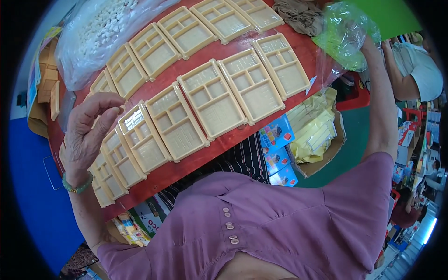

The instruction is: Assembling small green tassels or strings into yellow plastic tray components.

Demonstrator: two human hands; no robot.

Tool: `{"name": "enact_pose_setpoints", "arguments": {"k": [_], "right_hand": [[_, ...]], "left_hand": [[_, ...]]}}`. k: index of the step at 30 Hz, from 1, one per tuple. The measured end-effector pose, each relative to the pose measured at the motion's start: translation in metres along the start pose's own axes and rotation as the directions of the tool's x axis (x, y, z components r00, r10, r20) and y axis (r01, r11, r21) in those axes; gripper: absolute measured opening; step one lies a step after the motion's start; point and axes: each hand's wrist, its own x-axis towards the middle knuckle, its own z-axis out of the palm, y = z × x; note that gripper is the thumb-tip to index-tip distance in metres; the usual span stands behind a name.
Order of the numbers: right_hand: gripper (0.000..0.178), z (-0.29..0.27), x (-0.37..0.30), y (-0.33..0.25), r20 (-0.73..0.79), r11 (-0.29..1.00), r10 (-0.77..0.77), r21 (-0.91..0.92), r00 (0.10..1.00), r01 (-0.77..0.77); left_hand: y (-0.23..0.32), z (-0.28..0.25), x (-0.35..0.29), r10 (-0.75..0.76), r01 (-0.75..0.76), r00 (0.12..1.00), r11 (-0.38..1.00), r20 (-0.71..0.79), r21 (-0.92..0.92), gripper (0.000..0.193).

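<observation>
Above the left end of a red table, my left hand [91, 131] is closed, thumb and forefinger pinched together. Whatever sits at the fingertips is too small to make out. Below and beside it are beige compartment trays [212, 106] laid in two slanting rows. Each tray has one large section and several smaller ones, and those I can see into hold nothing. My right arm reaches to the far right, where my right hand [367, 45] is at a clear, greenish plastic bag [344, 29]. The bag and the blur hide its fingers.
A plastic bag of small white pieces [105, 23] lies at the far left. A crumpled brown cloth [298, 16] is beside the green bag. Under the table's right edge are blue boxes [276, 135] and a carton [343, 133] with yellow packets. Another person [415, 70] is at the right.
</observation>
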Motion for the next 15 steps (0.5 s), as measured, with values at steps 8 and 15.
{"name": "enact_pose_setpoints", "arguments": {"k": [8, 15], "right_hand": [[0.034, -0.014, -0.020, -0.065, 0.002, 0.988, 0.067, 0.140, 0.998, -0.066], [0.025, -0.069, -0.116, -0.233, 0.135, 0.646, 0.586, 0.518, 0.799, -0.561]], "left_hand": [[0.001, 0.011, -0.011, -0.035, 0.038, 0.996, 0.999, 0.083, -0.026, 0.022], [0.001, 0.021, -0.017, -0.096, 0.096, 0.995, 0.991, -0.001, -0.088, 0.022]]}}
